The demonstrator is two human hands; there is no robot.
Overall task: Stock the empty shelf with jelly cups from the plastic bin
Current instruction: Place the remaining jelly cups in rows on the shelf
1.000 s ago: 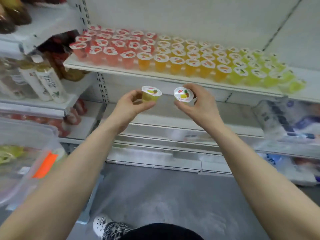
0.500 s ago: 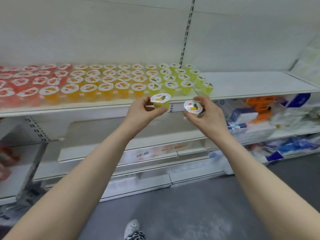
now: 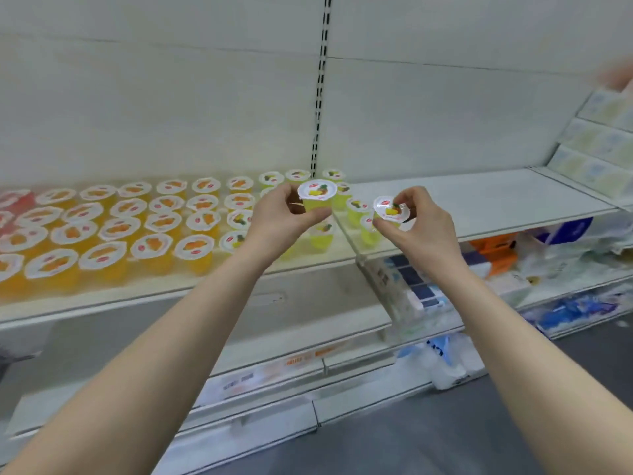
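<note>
Gripping yellow jelly cup (image 3: 317,200) in L hand (image 3: 284,221), another cup (image 3: 390,212) in R hand (image 3: 419,228), above shelf (image 3: 479,200).

We see the yellow-green jelly cup (image 3: 317,200) in our left hand (image 3: 279,219), its white lid printed with a yellow pineapple and a small red logo. The cup in our right hand (image 3: 423,228) has the same white lid (image 3: 391,209) with yellow fruit, a touch of green and a red mark. Just behind and below both grips stand pale yellow-green cups (image 3: 322,234); further left of our left hand run the orange cups (image 3: 195,250), white-lidded with orange fruit prints, and at the far left edge a red cup (image 3: 15,200). The shelf (image 3: 479,197) to the right of our right hand is off-white, with blue and orange packs (image 3: 496,248) beneath it
</note>
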